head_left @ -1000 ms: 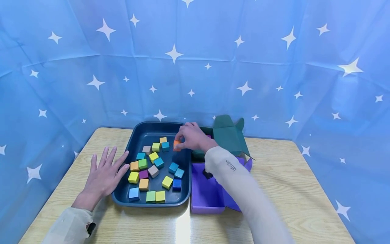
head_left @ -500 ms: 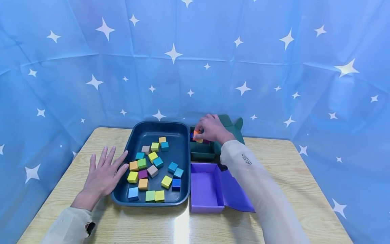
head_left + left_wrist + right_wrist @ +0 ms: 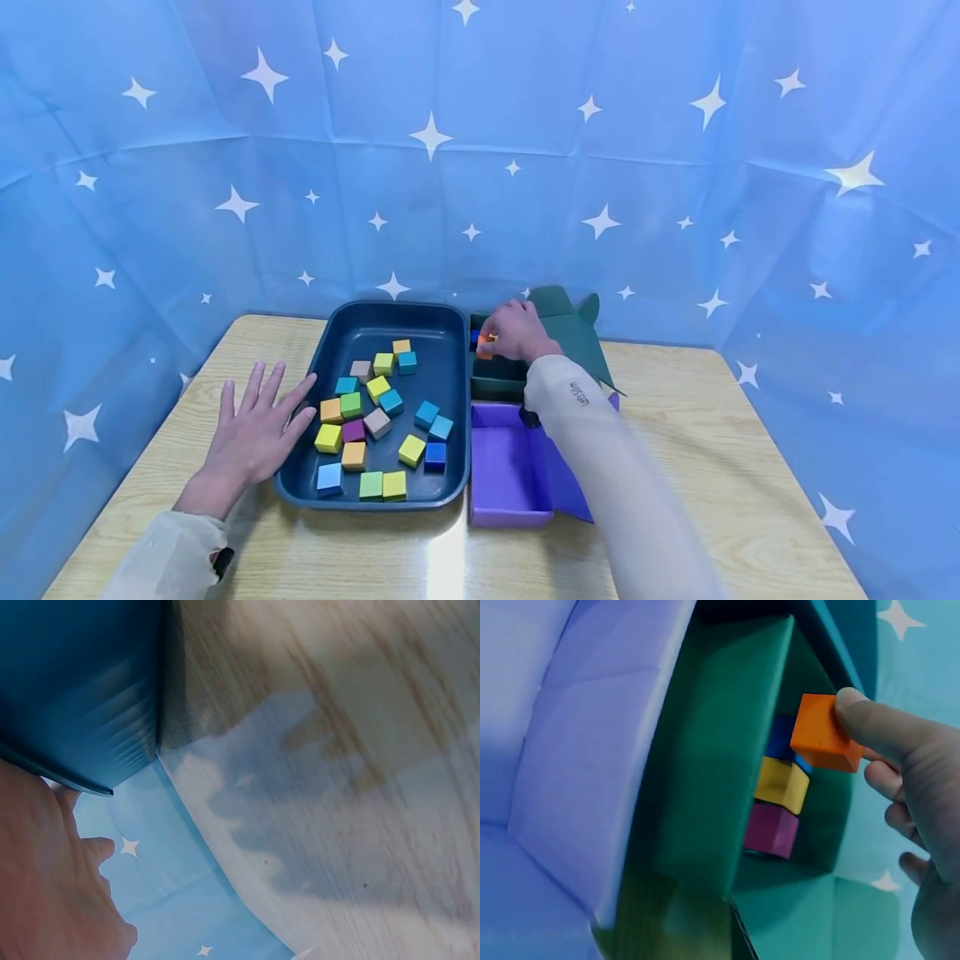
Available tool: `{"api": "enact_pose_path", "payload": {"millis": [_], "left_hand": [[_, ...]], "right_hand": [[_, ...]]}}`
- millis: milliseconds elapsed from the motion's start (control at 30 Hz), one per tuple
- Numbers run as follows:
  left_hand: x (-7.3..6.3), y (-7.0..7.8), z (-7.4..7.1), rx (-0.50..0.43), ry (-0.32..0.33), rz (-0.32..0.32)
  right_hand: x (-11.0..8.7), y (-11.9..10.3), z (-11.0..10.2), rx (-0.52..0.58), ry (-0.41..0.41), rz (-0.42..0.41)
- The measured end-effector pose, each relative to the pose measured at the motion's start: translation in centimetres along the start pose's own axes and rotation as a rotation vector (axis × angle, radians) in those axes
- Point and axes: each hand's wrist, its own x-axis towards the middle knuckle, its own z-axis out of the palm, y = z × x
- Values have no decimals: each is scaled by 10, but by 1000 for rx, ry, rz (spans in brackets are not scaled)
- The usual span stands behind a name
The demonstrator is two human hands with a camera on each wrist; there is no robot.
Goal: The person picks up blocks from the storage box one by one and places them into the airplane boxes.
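Observation:
Between thumb and fingers, my right hand [image 3: 517, 332] pinches an orange cube [image 3: 825, 733] over the dark green box [image 3: 497, 388]. Inside that box, the right wrist view shows a blue cube [image 3: 781, 736], a yellow cube [image 3: 782, 784] and a purple cube [image 3: 772, 829] in a row. My left hand [image 3: 255, 429] lies with fingers spread and straight at the left rim of the dark blue tray [image 3: 367, 310]. Several cubes of mixed colours are scattered in the tray, among them a green cube [image 3: 351, 405] and a dark blue cube [image 3: 435, 457].
A purple box [image 3: 512, 517] with its lid folded out stands in front of the green box, against the tray's right side. The green lid [image 3: 573, 337] spreads to the right. Wooden table [image 3: 720, 433] surrounds them, and a starry blue curtain [image 3: 525, 217] hangs behind.
My right hand has carried the orange cube rightward from above the tray to over the green box, then lowered it slightly. The left hand has stayed in place.

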Motion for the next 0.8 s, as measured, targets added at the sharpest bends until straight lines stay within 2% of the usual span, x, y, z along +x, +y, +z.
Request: {"api": "enact_pose_path", "payload": {"millis": [367,567,800], "left_hand": [[0,0,2,-15,9,-15],[0,0,3,-23,-2,-27],[0,0,4,-27,1,-35]], "right_hand": [[15,0,13,24,-29,64],[22,1,22,-1,-49,35],[26,3,30,-6,-24,25]]}}
